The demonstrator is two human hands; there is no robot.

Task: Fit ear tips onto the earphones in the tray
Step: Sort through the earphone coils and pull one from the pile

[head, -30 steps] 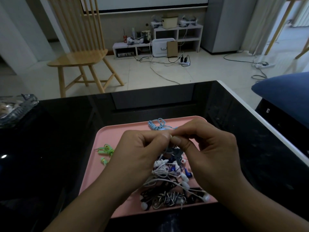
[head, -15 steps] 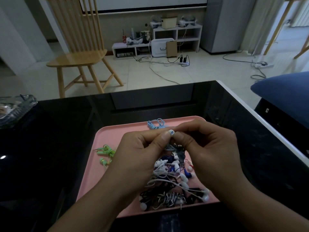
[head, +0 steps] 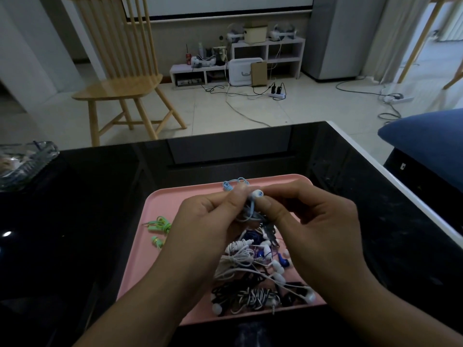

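Note:
A pink tray (head: pixel 175 204) lies on the black table and holds a tangle of white, blue and black earphones (head: pixel 253 271). Both hands hover above the tray's middle. My left hand (head: pixel 208 221) and my right hand (head: pixel 315 221) pinch a light blue earphone (head: pixel 256 194) between thumbs and forefingers; its white ear tip with a blue centre shows between the fingertips. Its cable hangs down from the fingers. A bundled light blue cable (head: pixel 234 184) lies at the tray's far edge. A green earphone set (head: pixel 159 226) lies at the tray's left.
The glossy black table (head: pixel 87 196) has a white edge on the right. A glass dish (head: pixel 22 161) stands at the far left. A wooden chair (head: pixel 125 78) stands on the floor beyond, and a blue cushion (head: pixel 426 139) lies to the right.
The earphone's white tip has come into view between my fingertips, first peeking out, now standing clear. Both hands stay in about the same place over the tray.

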